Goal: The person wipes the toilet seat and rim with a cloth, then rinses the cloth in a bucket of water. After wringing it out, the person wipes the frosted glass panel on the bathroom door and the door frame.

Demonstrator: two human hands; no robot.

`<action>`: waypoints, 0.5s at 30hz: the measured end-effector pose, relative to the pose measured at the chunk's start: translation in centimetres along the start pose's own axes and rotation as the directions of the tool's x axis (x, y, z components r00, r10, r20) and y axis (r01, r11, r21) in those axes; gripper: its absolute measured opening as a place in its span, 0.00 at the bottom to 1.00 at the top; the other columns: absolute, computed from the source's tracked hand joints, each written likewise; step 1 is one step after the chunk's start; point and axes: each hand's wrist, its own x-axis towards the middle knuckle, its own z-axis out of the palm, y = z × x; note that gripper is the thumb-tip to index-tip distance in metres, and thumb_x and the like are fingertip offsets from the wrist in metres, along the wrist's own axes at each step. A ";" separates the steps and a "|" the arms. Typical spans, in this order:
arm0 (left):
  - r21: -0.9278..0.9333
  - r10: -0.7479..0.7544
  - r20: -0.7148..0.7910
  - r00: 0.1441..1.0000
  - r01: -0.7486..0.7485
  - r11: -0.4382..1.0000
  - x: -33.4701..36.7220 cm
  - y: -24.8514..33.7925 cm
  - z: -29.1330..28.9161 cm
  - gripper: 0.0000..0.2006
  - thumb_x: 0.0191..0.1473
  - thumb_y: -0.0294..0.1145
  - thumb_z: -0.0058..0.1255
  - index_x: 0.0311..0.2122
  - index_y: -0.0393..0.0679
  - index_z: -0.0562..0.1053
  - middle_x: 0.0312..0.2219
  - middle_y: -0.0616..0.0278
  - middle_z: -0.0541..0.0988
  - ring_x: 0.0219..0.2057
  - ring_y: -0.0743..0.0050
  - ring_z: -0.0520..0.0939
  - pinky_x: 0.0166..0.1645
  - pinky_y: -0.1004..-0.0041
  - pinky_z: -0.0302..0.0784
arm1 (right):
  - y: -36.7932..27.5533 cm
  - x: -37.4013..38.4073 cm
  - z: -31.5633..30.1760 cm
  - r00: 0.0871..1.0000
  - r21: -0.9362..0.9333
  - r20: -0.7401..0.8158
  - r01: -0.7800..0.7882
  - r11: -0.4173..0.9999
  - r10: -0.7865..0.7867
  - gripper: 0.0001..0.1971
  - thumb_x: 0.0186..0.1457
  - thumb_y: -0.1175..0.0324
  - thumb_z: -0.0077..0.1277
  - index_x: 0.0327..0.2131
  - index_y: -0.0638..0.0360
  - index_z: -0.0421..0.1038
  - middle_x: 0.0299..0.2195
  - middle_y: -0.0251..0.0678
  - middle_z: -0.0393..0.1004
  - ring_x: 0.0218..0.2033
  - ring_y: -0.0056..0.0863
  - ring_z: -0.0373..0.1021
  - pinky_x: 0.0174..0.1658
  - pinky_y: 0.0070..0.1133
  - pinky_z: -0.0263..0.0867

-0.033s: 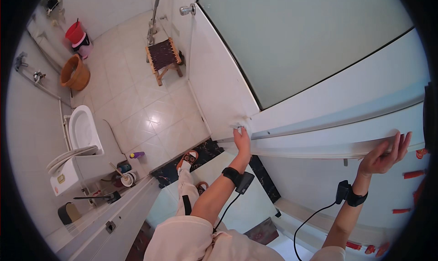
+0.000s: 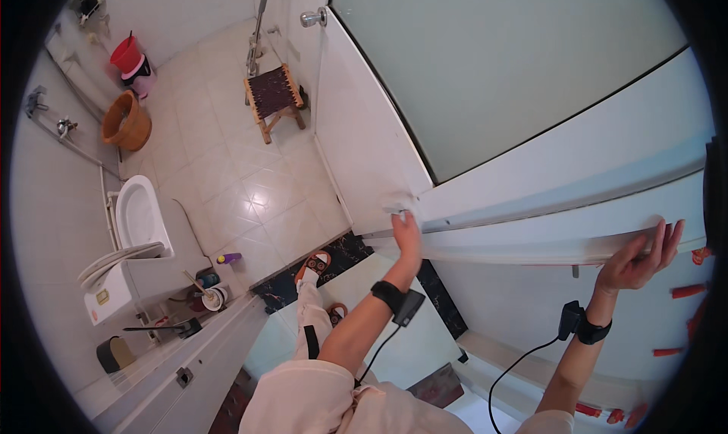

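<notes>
A white door [image 2: 364, 149] with a large frosted glass panel [image 2: 516, 62] stands in front of me on the right. My left hand [image 2: 408, 238] is closed on a small, crumpled white cloth [image 2: 400, 205], pressed to the door below the glass near its edge. The cloth is pale against the white surface, so its outline is hard to make out. Farther right, my right hand [image 2: 641, 259] lies palm up with fingers stretched, its fingertips at the white frame edge [image 2: 531, 250]. Nothing shows in it. Both wrists wear black straps with a small cabled box.
A round metal doorknob [image 2: 312, 17] sticks out at the door's far edge. Beyond a dark threshold [image 2: 349, 246] lie a folding stool [image 2: 273, 92], a wooden bucket [image 2: 127, 123], a red pail [image 2: 126, 55], a toilet [image 2: 140, 214] and a purple bottle [image 2: 229, 259].
My left hand and the cloth have shifted very slightly to the right across the door. The right hand stays in place.
</notes>
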 end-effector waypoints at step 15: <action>-0.051 0.754 0.205 0.624 -0.763 0.645 -7.2 8.9 3.6 0.33 0.44 0.18 0.47 0.60 0.43 0.61 0.62 0.46 0.54 0.65 0.41 0.49 0.64 0.56 0.50 | 0.2 -0.4 -0.1 0.999 -0.063 0.002 -0.041 0.997 0.041 0.15 0.58 0.79 0.41 0.49 0.63 0.67 0.55 0.52 0.63 0.58 0.41 0.60 0.64 0.37 0.40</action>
